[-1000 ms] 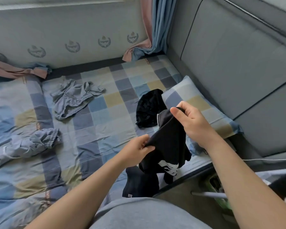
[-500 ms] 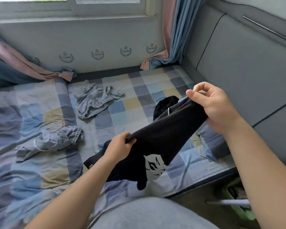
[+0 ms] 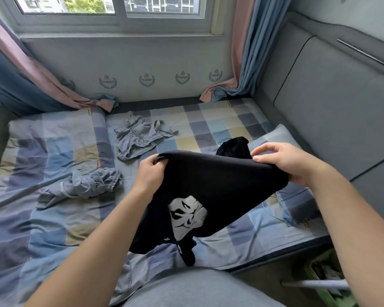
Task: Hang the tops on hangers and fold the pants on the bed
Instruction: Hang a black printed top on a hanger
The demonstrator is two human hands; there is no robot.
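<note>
The person held a black garment (image 3: 222,185) stretched between both hands above the near edge of the bed (image 3: 53,218). The left hand (image 3: 151,173) gripped its bunched left end, fingers curled tight round the cloth. The right hand (image 3: 284,162) held the right end, thumb pressed on top and palm beneath, while the upper fingers stood lifted and only loosely bent. The cloth sagged between the hands, and its lower part hung down to the checked sheet. A white face print (image 3: 187,212) showed on the hanging part.

2 other pale pieces lay on the bed to the left. A grey-blue garment (image 3: 142,136) lay spread and crumpled far from the person. A grey-blue bundle (image 3: 91,185) lay nearer, just left of the left hand. A small dark heap (image 3: 233,147) sat just beyond the held cloth, beside a checked pillow (image 3: 279,136) at the right.

A grey padded headboard (image 3: 341,107) ran along the right side. Pink and blue curtains (image 3: 242,63) hung by the window (image 3: 120,9) at the far wall. A green basket (image 3: 319,273) stood on the floor at the near right.
</note>
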